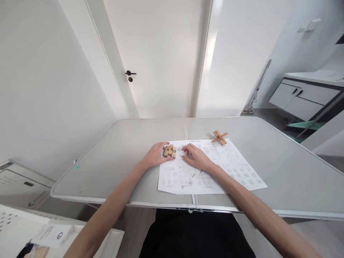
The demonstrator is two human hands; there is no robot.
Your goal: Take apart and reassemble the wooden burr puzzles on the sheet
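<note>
A wooden interlocking block puzzle (170,151), made up of several short light-brown pieces, rests at the upper left edge of a white printed sheet (172,179). My left hand (155,154) curves around its left side, with fingers at the far edge and thumb at the near edge. To the right of the puzzle, my right hand (195,157) hovers over or rests on the sheet. Its fingers are loosely bent and apart, with nothing between them. A second wooden puzzle, cross-shaped (220,137), lies at the sheet's far right corner, apart from both hands.
The folding table (129,143) has a centre seam and a metal rim. Beyond it stands a white door (161,53) with a black handle. At lower left is a white cart or shelf (113,240) holding a few items. A sink cabinet (303,95) and a mop (258,89) stand far right.
</note>
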